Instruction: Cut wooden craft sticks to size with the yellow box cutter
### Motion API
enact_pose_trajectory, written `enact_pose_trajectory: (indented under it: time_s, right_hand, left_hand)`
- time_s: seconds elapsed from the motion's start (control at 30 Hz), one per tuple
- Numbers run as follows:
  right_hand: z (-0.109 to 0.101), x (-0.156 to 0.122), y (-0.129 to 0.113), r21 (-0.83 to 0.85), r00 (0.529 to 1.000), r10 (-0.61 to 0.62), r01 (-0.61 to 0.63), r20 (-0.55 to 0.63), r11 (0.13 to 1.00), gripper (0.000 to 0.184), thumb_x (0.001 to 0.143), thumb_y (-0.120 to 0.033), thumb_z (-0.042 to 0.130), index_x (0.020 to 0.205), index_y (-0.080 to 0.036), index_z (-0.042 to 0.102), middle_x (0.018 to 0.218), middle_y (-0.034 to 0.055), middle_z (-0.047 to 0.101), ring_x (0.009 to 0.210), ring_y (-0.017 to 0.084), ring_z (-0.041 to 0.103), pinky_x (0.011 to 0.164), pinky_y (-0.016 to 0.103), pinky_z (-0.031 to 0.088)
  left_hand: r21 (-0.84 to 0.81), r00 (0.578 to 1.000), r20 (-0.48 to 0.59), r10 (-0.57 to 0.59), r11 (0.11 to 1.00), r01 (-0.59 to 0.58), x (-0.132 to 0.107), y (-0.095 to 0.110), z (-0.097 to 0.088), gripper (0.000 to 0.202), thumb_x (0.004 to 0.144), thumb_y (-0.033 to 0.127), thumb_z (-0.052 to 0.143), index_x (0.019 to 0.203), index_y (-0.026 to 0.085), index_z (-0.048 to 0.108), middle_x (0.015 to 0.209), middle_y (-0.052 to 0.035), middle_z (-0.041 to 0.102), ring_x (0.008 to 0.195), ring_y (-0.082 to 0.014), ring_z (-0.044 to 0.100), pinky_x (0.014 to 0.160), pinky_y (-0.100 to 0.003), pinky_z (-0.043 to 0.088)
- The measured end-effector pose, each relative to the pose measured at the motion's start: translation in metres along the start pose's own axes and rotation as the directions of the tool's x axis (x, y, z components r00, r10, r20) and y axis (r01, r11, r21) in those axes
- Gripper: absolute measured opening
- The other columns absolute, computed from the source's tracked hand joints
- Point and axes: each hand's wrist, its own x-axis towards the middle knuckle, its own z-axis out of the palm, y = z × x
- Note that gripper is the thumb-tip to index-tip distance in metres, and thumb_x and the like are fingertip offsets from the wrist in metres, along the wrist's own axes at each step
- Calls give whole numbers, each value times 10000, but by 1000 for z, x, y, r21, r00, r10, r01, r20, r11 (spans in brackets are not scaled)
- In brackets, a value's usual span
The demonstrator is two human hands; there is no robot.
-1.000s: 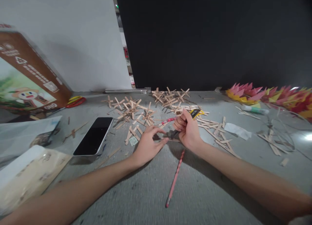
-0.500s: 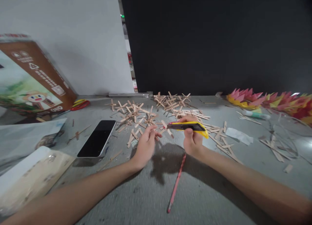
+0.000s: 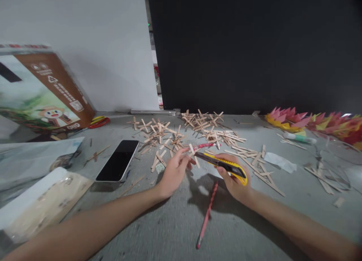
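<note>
Between the thumb and fingers of my left hand [image 3: 175, 171] is a small cross of wooden sticks [image 3: 194, 155], raised a little above the table. My right hand [image 3: 235, 178] is closed around a yellow and black utility knife [image 3: 226, 166]. The knife's front end points left and comes up to the cross; whether they touch I cannot tell. Just beyond lies a red twisted wrapper or stick [image 3: 207, 145]. Below my hands a pink pencil [image 3: 207, 217] with a twisted upper part rests on the table.
Piles of wooden stick crosses [image 3: 158, 132] and loose sticks [image 3: 243, 151] spread behind my hands. A phone [image 3: 118, 161], a plastic packet [image 3: 48, 200] and a printed box [image 3: 53, 91] stand left. Pink and yellow paper petals [image 3: 288, 119] and a glue tube [image 3: 299, 137] lie right.
My right hand with the utility knife has moved right and down, and the knife now slants more. The cross remains in my left hand. The view has shifted slightly.
</note>
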Motion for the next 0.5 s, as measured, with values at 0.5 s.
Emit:
enact_pose_trajectory:
  time_s: [0.5]
  right_hand:
    - [-4,-18,-1,-55,981,-159,166,115,985,485,898,-160,717,1334,-336,600,981,48,775,793,220,757,689,309,616]
  left_hand:
    - [128,984,177,-6,992,-17,-4,3,-4,484,962,407,631,1362,162,514,894,-64,775,760,-184,681,756,-302,523]
